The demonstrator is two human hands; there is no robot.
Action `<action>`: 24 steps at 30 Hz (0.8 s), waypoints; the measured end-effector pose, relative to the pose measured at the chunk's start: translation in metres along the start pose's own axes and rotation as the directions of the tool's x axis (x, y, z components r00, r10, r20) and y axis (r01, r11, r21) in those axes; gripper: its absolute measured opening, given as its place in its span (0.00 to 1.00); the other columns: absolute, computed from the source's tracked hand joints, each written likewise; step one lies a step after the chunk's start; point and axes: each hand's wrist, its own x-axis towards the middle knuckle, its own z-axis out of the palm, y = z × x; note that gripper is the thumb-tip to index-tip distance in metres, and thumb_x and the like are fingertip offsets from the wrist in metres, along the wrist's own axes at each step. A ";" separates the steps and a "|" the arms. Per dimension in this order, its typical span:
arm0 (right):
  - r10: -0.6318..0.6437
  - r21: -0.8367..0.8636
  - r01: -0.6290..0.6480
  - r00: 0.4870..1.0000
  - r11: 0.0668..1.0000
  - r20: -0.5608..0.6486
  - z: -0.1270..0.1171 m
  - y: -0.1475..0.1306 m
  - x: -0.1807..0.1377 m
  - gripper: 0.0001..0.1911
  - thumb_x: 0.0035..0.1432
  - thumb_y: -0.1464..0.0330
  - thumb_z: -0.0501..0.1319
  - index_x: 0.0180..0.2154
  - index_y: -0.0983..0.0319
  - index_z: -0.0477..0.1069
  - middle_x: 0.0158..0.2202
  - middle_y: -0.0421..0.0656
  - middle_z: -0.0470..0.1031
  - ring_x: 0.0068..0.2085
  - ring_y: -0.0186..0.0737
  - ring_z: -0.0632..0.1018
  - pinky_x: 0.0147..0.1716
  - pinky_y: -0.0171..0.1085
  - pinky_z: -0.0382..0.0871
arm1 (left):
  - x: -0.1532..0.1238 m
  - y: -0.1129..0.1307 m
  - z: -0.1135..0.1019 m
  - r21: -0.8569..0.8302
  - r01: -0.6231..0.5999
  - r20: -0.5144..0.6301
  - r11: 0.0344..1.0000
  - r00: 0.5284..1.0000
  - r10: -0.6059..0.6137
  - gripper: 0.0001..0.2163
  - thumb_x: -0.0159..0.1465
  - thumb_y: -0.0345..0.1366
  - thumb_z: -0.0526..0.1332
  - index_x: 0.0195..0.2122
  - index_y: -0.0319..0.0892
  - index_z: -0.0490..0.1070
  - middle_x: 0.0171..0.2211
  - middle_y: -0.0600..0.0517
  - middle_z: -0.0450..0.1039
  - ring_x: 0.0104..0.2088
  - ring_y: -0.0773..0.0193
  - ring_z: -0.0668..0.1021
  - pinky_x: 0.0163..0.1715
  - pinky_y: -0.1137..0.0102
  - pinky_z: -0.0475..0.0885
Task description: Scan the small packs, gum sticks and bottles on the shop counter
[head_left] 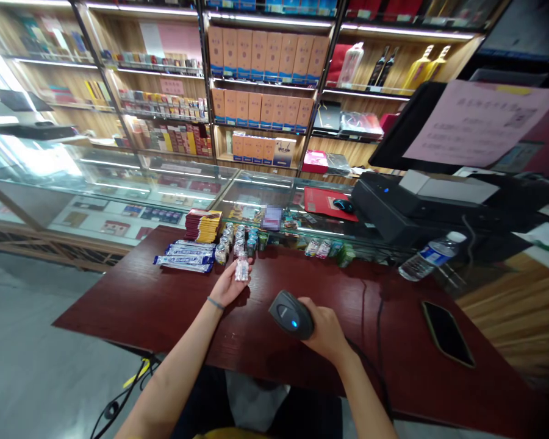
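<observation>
My left hand point(229, 285) is closed on a small clear container with a whitish look point(242, 269), just in front of the rows of small containers point(238, 239); its exact kind is too small to make out. A black barcode scanner point(291, 314) with a lit blue light is gripped in my right hand point(327, 329), above the dark red table point(274, 360). To the left of the rows lie blue-and-white packets point(185, 256) and a stack of maroon-and-yellow packs point(204, 225).
A water bottle point(430, 256) leans at the right, with a phone point(448, 332) lying nearby. Behind the table runs a glass display counter point(165, 183). A black monitor point(402, 128) with a pink sheet stands at the right. The scanner's cable point(379, 329) crosses the table.
</observation>
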 end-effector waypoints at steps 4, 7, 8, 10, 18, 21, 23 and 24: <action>-0.010 -0.009 0.010 1.000 1.000 0.007 -0.001 -0.003 0.000 0.19 0.45 0.72 0.60 0.42 0.58 0.65 0.28 0.40 0.79 0.28 0.43 0.80 0.28 0.34 0.63 | 0.003 0.000 -0.001 -0.123 0.084 0.031 0.989 0.996 -0.081 0.17 0.71 0.44 0.53 0.45 0.38 0.75 0.36 0.47 0.76 0.32 0.67 0.77 0.31 0.71 0.74; -0.013 0.030 0.013 1.000 0.999 -0.011 -0.001 -0.002 -0.001 0.22 0.45 0.72 0.60 0.46 0.58 0.64 0.31 0.40 0.80 0.29 0.43 0.81 0.28 0.34 0.64 | 0.001 0.000 -0.001 -0.297 0.080 0.048 0.952 0.996 -0.069 0.12 0.69 0.40 0.57 0.46 0.38 0.74 0.43 0.47 0.77 0.35 0.68 0.78 0.32 0.73 0.74; -0.016 0.033 0.017 1.000 0.999 -0.022 0.000 -0.001 -0.001 0.24 0.46 0.71 0.61 0.48 0.58 0.63 0.32 0.40 0.80 0.29 0.43 0.81 0.29 0.34 0.64 | 0.000 0.000 0.000 -0.330 0.084 0.053 0.940 0.996 -0.071 0.11 0.69 0.39 0.58 0.46 0.38 0.73 0.46 0.47 0.77 0.36 0.67 0.79 0.33 0.73 0.74; -0.020 0.017 0.021 0.998 1.000 -0.053 0.000 0.002 -0.002 0.27 0.46 0.70 0.62 0.51 0.58 0.62 0.33 0.41 0.81 0.30 0.44 0.82 0.29 0.34 0.65 | -0.002 0.000 0.002 -0.333 0.084 0.052 0.939 0.996 -0.071 0.11 0.67 0.38 0.61 0.46 0.39 0.73 0.48 0.47 0.77 0.37 0.66 0.79 0.33 0.73 0.75; 0.063 -0.020 -0.068 0.980 0.998 -0.189 -0.011 0.027 -0.018 0.23 0.48 0.69 0.61 0.49 0.59 0.65 0.32 0.41 0.81 0.31 0.45 0.83 0.29 0.35 0.69 | 0.001 -0.012 0.017 -0.093 -0.004 0.031 0.996 0.999 0.007 0.16 0.59 0.37 0.70 0.46 0.38 0.73 0.45 0.45 0.77 0.41 0.64 0.80 0.43 0.67 0.77; 0.116 -0.028 -0.126 0.964 0.992 -0.237 -0.019 0.039 -0.029 0.24 0.49 0.70 0.61 0.50 0.58 0.66 0.32 0.41 0.81 0.30 0.45 0.83 0.29 0.35 0.69 | 0.013 -0.017 0.037 0.044 -0.033 0.037 0.999 0.999 0.031 0.18 0.56 0.38 0.72 0.46 0.38 0.74 0.44 0.46 0.78 0.41 0.63 0.80 0.46 0.66 0.76; 0.151 -0.050 -0.171 0.950 0.984 -0.275 -0.024 0.047 -0.036 0.23 0.49 0.69 0.62 0.50 0.58 0.66 0.31 0.41 0.81 0.30 0.46 0.82 0.28 0.36 0.70 | 0.023 -0.021 0.059 0.150 -0.098 0.050 0.984 0.995 0.091 0.20 0.55 0.39 0.72 0.46 0.39 0.74 0.44 0.46 0.78 0.41 0.62 0.80 0.47 0.65 0.75; 0.167 -0.059 -0.192 0.943 0.980 -0.288 -0.026 0.051 -0.039 0.23 0.48 0.69 0.62 0.49 0.58 0.66 0.30 0.41 0.81 0.30 0.47 0.82 0.28 0.36 0.70 | 0.029 -0.024 0.072 0.202 -0.145 0.066 0.969 0.989 0.134 0.20 0.55 0.40 0.72 0.46 0.39 0.74 0.44 0.46 0.79 0.42 0.61 0.80 0.48 0.64 0.75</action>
